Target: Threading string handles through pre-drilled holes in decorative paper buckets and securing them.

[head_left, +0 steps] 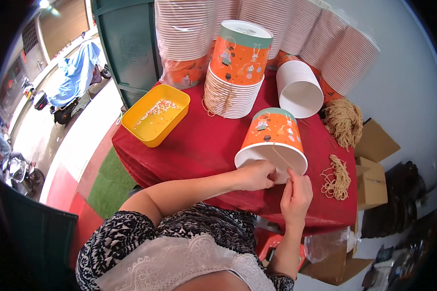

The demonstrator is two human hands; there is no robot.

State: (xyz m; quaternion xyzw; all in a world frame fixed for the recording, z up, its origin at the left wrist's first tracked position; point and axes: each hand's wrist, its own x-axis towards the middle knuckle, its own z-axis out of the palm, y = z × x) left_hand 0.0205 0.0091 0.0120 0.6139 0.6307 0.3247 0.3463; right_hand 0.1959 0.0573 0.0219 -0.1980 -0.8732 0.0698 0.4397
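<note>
An orange paper bucket (273, 128) with a green band and printed figures lies tipped on the red-covered table, its white mouth facing me. A thin tan string (280, 154) comes from the bucket's side over its rim toward my right hand (296, 195). That hand is closed, thumb and fingers pinching the string just below the rim. My left hand (260, 174) is closed in front of the bucket's mouth, fingers curled; what it grips is hidden. Right of the bucket lies a small bundle of cut string (337, 178), with a larger string pile (344, 122) behind it.
A yellow tray (155, 139) with small white and red bits stands at the left of the red tablecloth (199, 150). Nested buckets (235, 92) rise behind, another nested stack (298, 89) lies sideways, and tall wrapped stacks (187, 29) line the back. Cardboard boxes (372, 182) sit at the right.
</note>
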